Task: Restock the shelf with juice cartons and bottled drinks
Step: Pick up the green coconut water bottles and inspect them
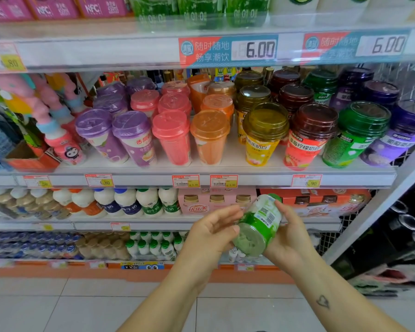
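Bottle with a green label (259, 224) sits tilted in mid-air, base toward the camera, in front of the lower shelves and not yet placed. The right hand (290, 236) wraps round its side; the left hand (211, 233), fingers loosely straight, steadies it. Rows of cups (359, 133) on the shelf (201, 171) look nearly full, so probably little restocking remains.

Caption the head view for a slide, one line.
Right hand holds a tilted green bottle, left hand touching it, before a shelf of lidded drink cups.
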